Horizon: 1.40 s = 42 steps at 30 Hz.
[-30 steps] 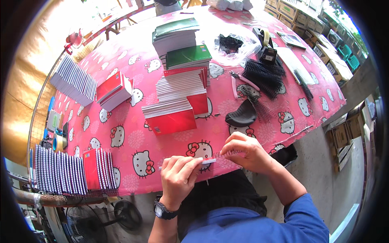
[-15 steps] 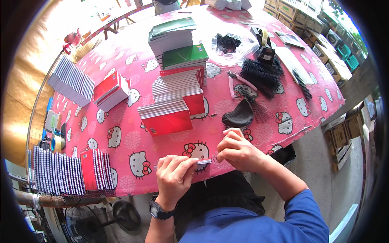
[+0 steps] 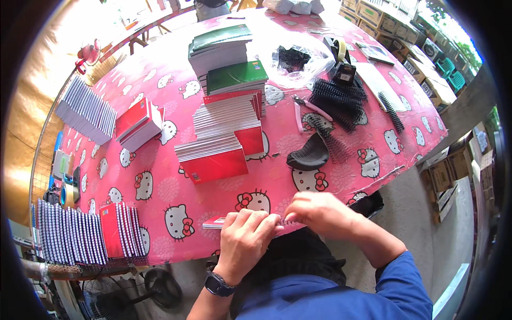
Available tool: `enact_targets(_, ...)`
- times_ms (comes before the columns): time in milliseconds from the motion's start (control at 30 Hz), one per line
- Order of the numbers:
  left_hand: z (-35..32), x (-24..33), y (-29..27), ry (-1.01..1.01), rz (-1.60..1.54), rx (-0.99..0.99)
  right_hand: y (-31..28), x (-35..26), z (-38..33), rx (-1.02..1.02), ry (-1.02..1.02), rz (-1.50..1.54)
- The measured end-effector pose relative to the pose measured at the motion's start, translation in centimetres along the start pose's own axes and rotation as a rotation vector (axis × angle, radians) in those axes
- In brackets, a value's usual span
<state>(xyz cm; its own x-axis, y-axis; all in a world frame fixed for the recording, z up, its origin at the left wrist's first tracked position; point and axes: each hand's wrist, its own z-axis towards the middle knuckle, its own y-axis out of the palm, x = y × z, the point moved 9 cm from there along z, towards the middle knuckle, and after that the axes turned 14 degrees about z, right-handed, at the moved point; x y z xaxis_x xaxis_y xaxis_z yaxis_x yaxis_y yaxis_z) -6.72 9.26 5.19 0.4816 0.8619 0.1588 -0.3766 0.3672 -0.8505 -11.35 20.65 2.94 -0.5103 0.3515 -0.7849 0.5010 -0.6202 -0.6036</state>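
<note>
Right hand [image 3: 319, 213] is now drawing in just beside the left hand [image 3: 244, 237], so the work is gathering at one end of the thin red-and-white paper booklet [image 3: 213, 223]. Bunched right fingers are seemingly pinching a barely visible dark spiral coil [image 3: 288, 221], while the left is gripping the booklet, which is jutting leftward over the pink cartoon-print tablecloth [image 3: 266, 176]

Notebook [image 3: 213, 223] in left hand [image 3: 245, 237], before notebook stacks [image 3: 226, 118]; pliers [image 3: 298, 117] farther right.

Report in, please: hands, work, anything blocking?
Left hand holding thin red-and-white paper booklet. Right hand at dark spiral wire coil by the booklet's right end, exact grip unclear. Curved black object beyond right hand, clear of both.
</note>
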Motion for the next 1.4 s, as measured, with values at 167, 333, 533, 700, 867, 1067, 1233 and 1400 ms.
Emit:
enact_targets(167,0.4,-0.3,-0.2,0.01,-0.062,-0.012,-7.1,6.0,0.5,0.505,0.141,-0.463)
enact_targets(333,-0.2,-0.7,0.8,0.065,-0.035,-0.091,-6.0,8.7,0.9,0.403,0.297,-0.503)
enact_targets(533,-0.6,-1.0,0.3,-0.022,0.131,-0.079,-6.3,9.2,1.2,0.409,0.259,-0.46)
enact_targets(700,-1.6,-1.7,0.2,-0.119,0.119,-0.056,-6.5,8.0,0.8,0.462,0.202,-0.337)
enact_targets(867,-3.8,-3.7,-0.8,-0.162,0.123,0.051,-3.0,3.7,1.2,0.072,0.042,0.614)
enact_targets(1067,-3.0,-3.8,-0.8,-0.179,0.109,-0.002,1.3,0.4,1.3,-0.192,-0.068,0.929)
enact_targets(1233,-3.0,-4.2,-0.8,-0.198,0.068,0.037,0.4,0.1,2.1,-0.186,-0.095,1.139)
enact_targets(1400,-2.9,-4.4,-0.8,-0.226,0.034,0.08,1.6,1.6,2.7,-0.136,0.064,0.767)
